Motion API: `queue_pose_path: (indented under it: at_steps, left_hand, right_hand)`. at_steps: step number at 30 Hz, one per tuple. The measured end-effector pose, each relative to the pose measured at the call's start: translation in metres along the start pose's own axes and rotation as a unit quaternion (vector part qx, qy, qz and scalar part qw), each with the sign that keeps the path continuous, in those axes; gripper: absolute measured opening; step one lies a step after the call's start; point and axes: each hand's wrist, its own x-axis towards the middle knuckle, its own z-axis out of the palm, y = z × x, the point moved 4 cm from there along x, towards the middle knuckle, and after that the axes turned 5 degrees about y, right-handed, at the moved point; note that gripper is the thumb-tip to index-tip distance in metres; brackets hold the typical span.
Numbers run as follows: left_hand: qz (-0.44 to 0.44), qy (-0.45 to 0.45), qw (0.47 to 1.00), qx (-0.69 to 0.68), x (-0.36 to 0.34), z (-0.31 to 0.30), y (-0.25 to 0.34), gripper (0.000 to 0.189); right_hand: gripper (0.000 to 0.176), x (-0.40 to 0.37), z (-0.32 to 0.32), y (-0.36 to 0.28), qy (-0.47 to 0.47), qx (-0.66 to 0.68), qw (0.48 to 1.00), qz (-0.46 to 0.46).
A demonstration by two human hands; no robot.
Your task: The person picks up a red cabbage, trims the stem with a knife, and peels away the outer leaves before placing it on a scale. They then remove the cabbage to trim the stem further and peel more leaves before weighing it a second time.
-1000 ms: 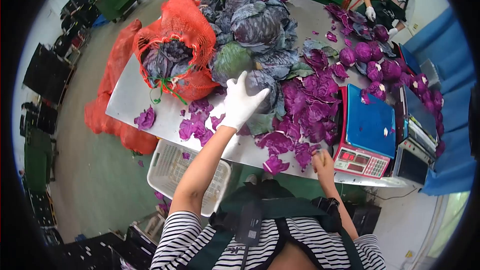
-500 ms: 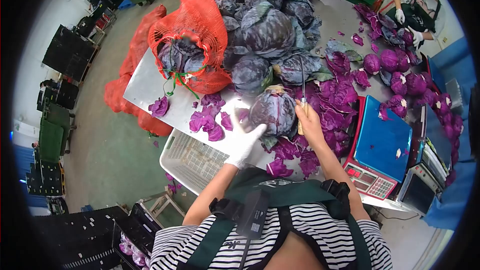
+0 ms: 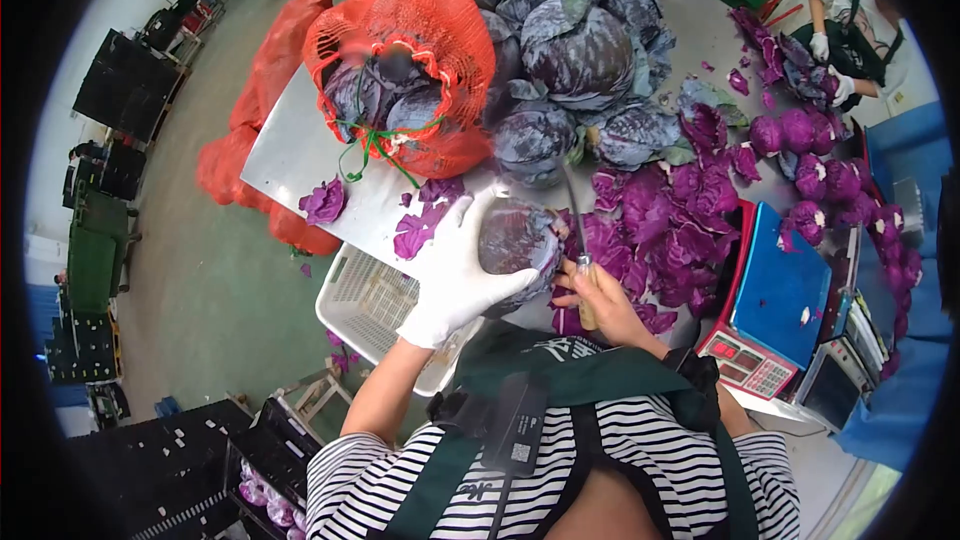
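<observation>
Nearest you, at lower centre of the frame, your left hand, in a white glove, holds the cabbage with thumb and fingers spread wide around its left side, seemingly so that it cannot roll; your right hand, bare, is closed around the wooden handle of the knife, whose blade points up the frame beside the cabbage's right side, a grip that seems to keep the edge clear of your glove. The white crate sits below the table edge, left of you, perhaps to be within easy reach; the scale stands at right, its keypad facing your side, likely so you can read it.

Beyond the cabbage, loose purple leaves lie at centre right; a red mesh sack opens towards you at upper left, its dark heads showing; the heap of unpeeled cabbages fills upper centre; farther off, at upper right, is a co-worker.
</observation>
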Motion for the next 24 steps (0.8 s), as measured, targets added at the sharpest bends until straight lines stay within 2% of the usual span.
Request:
queue_pose_path:
  at_steps: [2, 3, 4, 5, 6, 8, 9, 11, 12, 15, 19, 24]
  left_hand:
    - [-0.036, -0.056, 0.998, 0.002, -0.009, 0.016, -0.014, 0.091]
    - [0.005, -0.044, 0.999, 0.026, -0.015, 0.019, -0.013, 0.088]
    - [0.006, -0.043, 0.997, 0.058, -0.02, 0.025, -0.011, 0.087]
    - [0.001, -0.03, 0.998, 0.056, -0.023, 0.026, -0.007, 0.087]
    - [-0.001, -0.017, 0.998, 0.053, -0.022, 0.028, -0.004, 0.086]
    - [-0.002, 0.002, 0.999, 0.045, -0.018, 0.03, -0.005, 0.085]
    - [-0.008, -0.005, 0.999, 0.041, -0.018, 0.031, -0.008, 0.085]
    - [-0.017, -0.011, 0.999, 0.042, -0.018, 0.031, -0.011, 0.084]
    - [-0.019, -0.013, 0.999, 0.049, -0.018, 0.031, -0.011, 0.085]
    - [-0.021, -0.012, 0.998, 0.058, -0.02, 0.031, -0.008, 0.085]
    - [-0.016, -0.002, 0.999, 0.033, -0.02, 0.033, -0.012, 0.084]
    - [-0.007, -0.005, 1.0, 0.019, -0.019, 0.037, -0.014, 0.084]
  right_hand:
    - [0.038, -0.002, -0.008, 0.011, 0.004, 0.005, 1.0, 0.011]
    - [0.032, -0.005, -0.021, 0.01, 0.014, -0.05, 0.998, 0.038]
    - [0.026, -0.007, -0.028, 0.006, 0.026, -0.105, 0.992, 0.067]
    - [0.019, -0.011, -0.031, -0.004, 0.069, -0.061, 0.994, 0.067]
    - [0.021, -0.01, -0.035, -0.014, 0.049, -0.151, 0.987, 0.004]
    - [0.026, -0.016, -0.034, -0.019, 0.054, -0.262, 0.962, -0.047]
    - [0.026, -0.019, -0.035, -0.017, 0.062, -0.26, 0.963, -0.046]
    - [0.031, -0.024, -0.027, -0.016, 0.036, -0.369, 0.921, -0.119]
    - [0.031, -0.023, -0.026, -0.015, 0.035, -0.364, 0.923, -0.119]
    - [0.036, -0.022, -0.024, -0.002, 0.009, -0.47, 0.879, -0.08]
    - [0.035, -0.027, -0.017, -0.004, 0.032, -0.46, 0.88, -0.115]
    - [0.035, -0.025, -0.012, 0.0, 0.019, -0.496, 0.864, -0.08]
